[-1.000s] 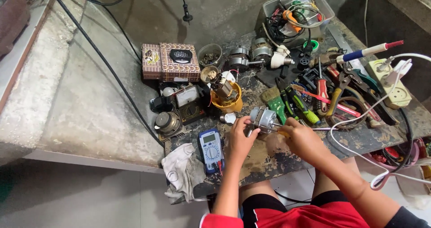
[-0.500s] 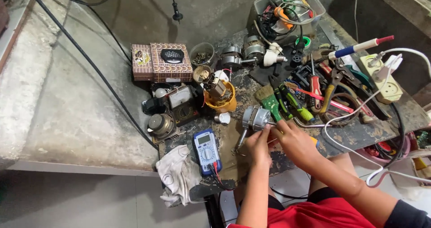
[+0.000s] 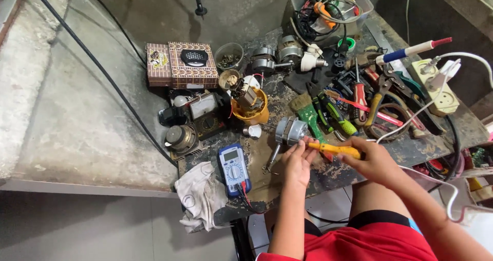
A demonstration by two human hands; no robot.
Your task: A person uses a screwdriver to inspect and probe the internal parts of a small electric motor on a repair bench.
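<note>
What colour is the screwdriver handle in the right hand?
Yellow screwdriver handle, held by the right hand; head view.

A yellow-handled screwdriver sits in the right hand; a grey metal motor lies beside the left hand, a blue multimeter (yellow dial) to its left.

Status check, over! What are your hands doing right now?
Right hand gripping yellow-handled screwdriver. Left hand steadying its tip against small grey metal motor. Green-handled brush lying close beside motor. Over.
</note>
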